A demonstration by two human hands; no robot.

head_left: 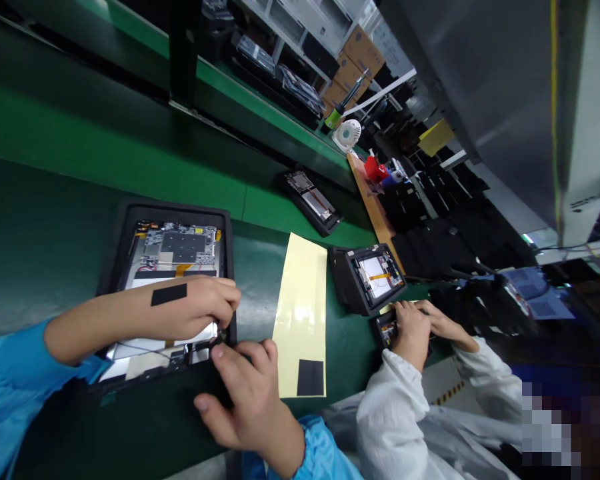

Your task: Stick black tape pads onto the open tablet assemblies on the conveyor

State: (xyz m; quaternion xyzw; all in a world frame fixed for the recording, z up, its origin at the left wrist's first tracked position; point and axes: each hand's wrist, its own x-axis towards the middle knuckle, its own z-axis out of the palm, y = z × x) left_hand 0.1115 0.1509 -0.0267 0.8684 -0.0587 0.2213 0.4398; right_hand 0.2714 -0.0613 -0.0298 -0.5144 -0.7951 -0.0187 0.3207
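A person in blue sleeves works over an opened tablet [180,267] that lies face down in a black tray [120,227] on a green surface [40,220]. The tablet's circuit board and metal shields show at the far end; silvery foil shows at the near end.

The left hand [190,310] reaches across the tablet from the left, its fingers [225,303] bunched together in a pinch at the tablet's near right corner, by the tray's edge. What they pinch is too small to tell. A black rectangular patch [169,294] is stuck on the left forearm.

The right hand [245,393] rests on the tray's near right rim, just below the left hand. Its fingers [257,353] are curled and close together, its thumb pressing at the same corner; the two hands almost touch there.

Just right of the tray lies a pale yellow backing sheet [303,300], with one black square patch [311,377] at its near end.

Further right, a co-worker in white sleeves [405,407] has both hands on a small black device [386,328]. Beyond those hands stands another tray [367,277] with an opened tablet, and a third tray [310,200] lies further along the surface. A small white fan [347,135] and cardboard boxes [355,63] stand in the background.
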